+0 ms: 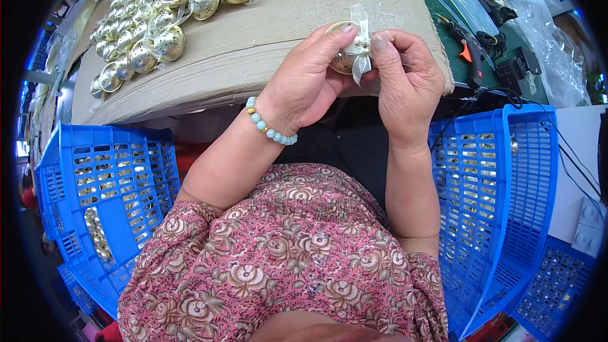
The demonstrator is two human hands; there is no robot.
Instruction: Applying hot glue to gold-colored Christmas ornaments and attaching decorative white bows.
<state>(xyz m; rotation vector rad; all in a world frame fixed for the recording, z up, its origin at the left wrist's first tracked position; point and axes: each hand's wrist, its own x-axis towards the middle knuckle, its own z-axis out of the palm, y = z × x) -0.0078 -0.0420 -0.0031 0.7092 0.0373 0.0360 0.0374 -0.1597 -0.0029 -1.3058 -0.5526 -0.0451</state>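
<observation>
Left hand (pixel 304 76): fingers curled around gold ball (pixel 342 63), 1 o'clock from centre | right hand (pixel 408 85): thumb and finger pinched at ribbon bow (pixel 362 57) | likely best: steady ball, draw bow evenly

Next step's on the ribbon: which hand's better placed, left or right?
Right, I'd judge. The right hand has thumb and forefinger pinched at the ribbon, while the left hand is occupied holding the gold ball.
</observation>
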